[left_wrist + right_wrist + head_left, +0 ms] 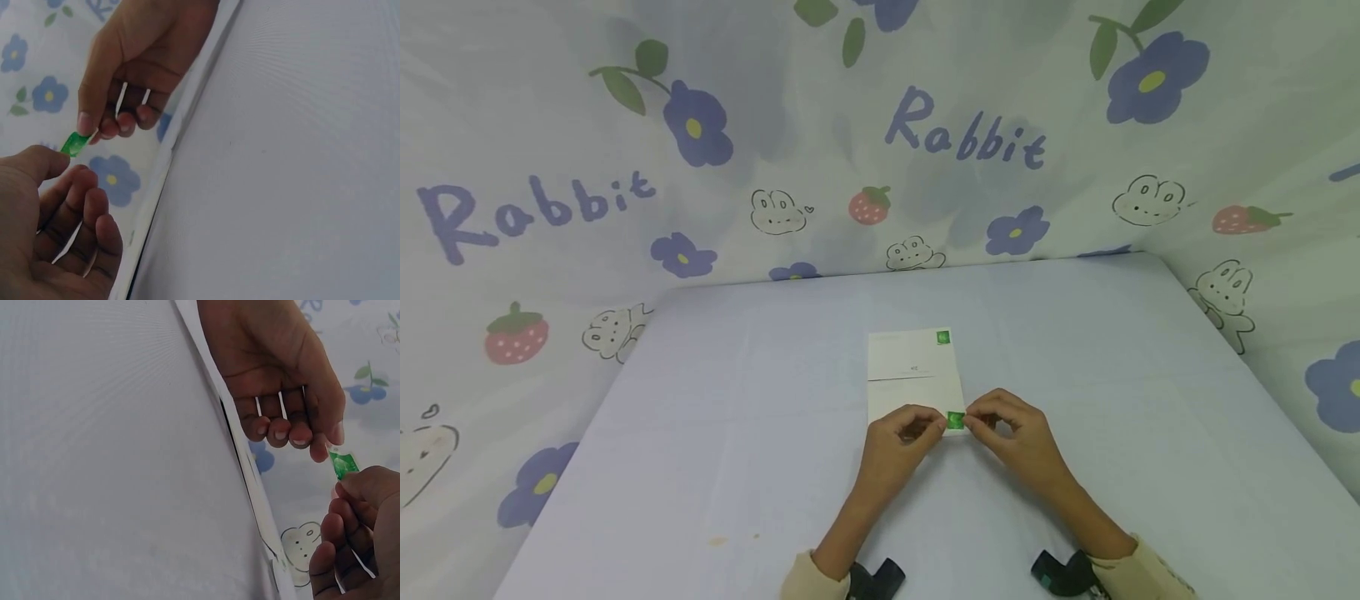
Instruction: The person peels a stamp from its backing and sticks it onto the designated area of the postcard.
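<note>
A small green stamp-like piece (956, 420) is stretched between both hands, over the lower right corner of a white paper (898, 398). My left hand (898, 442) pinches its left side between thumb and forefinger. The right hand (1018, 437) pinches the opposite side the same way. Up close in the left wrist view, the green piece (75, 144) has a clear or pale margin and looks slightly bent. It appears raised off the paper in the right wrist view. Beyond lies a second white paper (898, 352), bearing a similar green stamp (943, 337) at its upper right corner.
A table with a white cloth (737, 417) lies under everything. Patterned curtain (827, 150) with flowers, rabbits and strawberries surrounds its back and sides. Dark devices (876, 579) are strapped at both wrists. Small yellowish stains (718, 542) mark the cloth at front left.
</note>
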A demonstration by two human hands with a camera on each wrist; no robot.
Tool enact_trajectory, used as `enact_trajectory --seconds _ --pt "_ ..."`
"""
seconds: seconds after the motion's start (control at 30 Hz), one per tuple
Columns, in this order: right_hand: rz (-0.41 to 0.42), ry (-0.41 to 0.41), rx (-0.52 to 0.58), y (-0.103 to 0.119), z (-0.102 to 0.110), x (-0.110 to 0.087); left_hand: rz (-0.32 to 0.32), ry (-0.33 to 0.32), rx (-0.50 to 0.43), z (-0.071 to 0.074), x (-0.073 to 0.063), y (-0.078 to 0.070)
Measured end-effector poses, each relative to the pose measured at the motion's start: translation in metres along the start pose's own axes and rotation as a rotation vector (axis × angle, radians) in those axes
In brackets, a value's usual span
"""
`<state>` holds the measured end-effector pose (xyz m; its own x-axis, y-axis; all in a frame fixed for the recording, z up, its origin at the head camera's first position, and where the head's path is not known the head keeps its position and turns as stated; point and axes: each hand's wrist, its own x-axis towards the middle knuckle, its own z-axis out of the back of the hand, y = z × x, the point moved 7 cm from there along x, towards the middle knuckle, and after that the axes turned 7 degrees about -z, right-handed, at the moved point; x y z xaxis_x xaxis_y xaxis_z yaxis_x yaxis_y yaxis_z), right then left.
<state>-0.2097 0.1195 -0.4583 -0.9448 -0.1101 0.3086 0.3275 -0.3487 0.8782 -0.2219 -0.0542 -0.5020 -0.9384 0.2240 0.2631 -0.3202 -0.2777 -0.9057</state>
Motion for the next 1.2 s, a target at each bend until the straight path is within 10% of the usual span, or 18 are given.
enact_trajectory --seconds 1.2 --pt "-0.089 -0.035 -0.052 -0.008 0.002 0.000 -0.047 -0.125 0.145 0.045 0.011 0.015"
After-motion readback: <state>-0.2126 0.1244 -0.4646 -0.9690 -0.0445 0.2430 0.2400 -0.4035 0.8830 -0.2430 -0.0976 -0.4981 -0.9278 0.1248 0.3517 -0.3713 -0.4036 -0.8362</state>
